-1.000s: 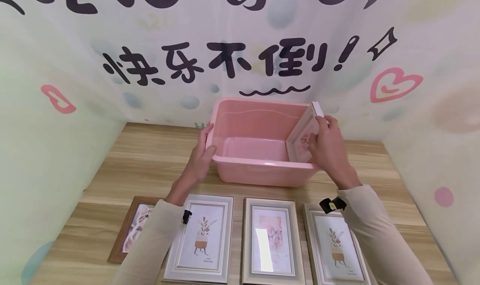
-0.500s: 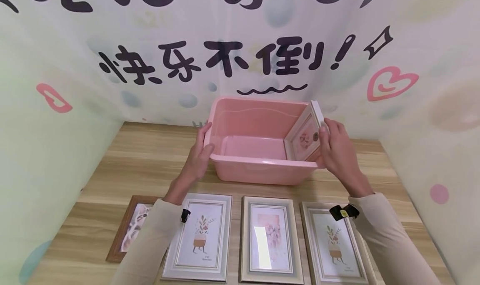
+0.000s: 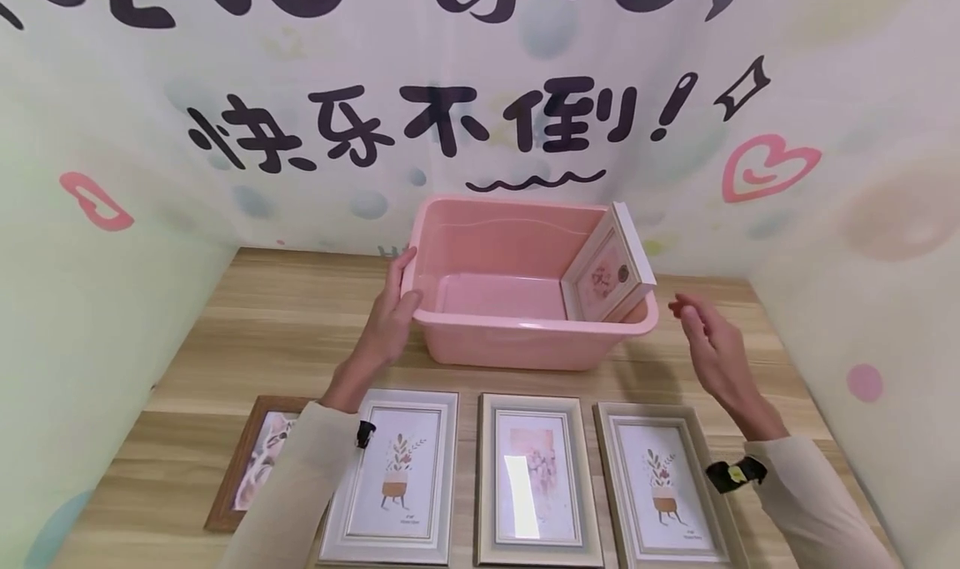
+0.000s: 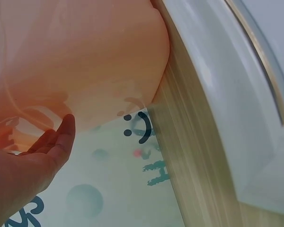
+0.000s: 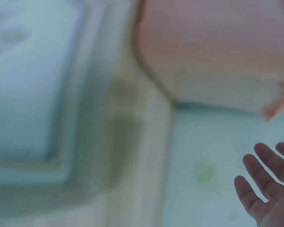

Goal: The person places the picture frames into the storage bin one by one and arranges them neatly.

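Note:
A pink plastic bin (image 3: 525,344) stands on the wooden table near the back wall. My left hand (image 3: 386,323) holds its left rim, thumb near the front corner; in the left wrist view that hand (image 4: 42,161) lies against the bin's outer side. A white picture frame (image 3: 606,269) leans in the bin's right end, its upper edge sticking out above the rim. To the right of the bin, my right hand (image 3: 716,348) is in the air, apart from it and holding nothing. Its fingers (image 5: 260,177) are spread in the right wrist view.
Along the front lie a brown frame (image 3: 243,461) with a cat picture, partly under the left sleeve, a silver-white frame (image 3: 442,486), a champagne frame (image 3: 487,477) and another light frame (image 3: 615,486) at right. Printed cloth walls (image 3: 337,202) enclose the table.
My right hand has let go of the white picture frame and moved right and down, away from the bin. The frame stays leaning in the bin. My left hand keeps its hold.

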